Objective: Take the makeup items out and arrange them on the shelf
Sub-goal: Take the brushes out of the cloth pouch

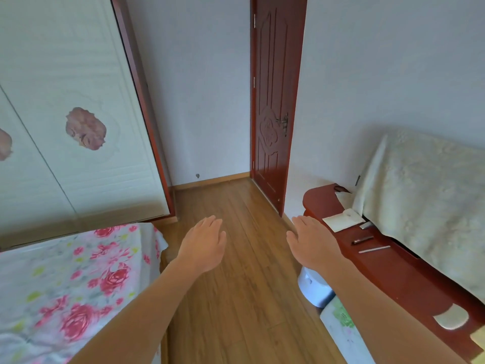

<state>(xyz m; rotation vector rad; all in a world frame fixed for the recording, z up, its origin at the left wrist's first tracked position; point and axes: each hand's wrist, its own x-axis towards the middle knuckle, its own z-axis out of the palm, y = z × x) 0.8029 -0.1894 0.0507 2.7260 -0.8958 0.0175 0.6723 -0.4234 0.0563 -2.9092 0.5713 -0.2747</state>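
My left hand and my right hand are stretched out side by side over the wooden floor, palms down, fingers straight, holding nothing. To the right stands a dark red wooden dresser top. On it lie a dark slim stick-shaped item, a thin silver stick, a small grey object and a white card. My right hand hovers just left of the dresser's edge, apart from these things. No makeup bag or shelf is visible.
A cream cloth drapes over something on the dresser. A bed with a rose-print sheet fills the lower left. A white wardrobe is at left, a closed dark red door ahead. A white stool sits under the dresser.
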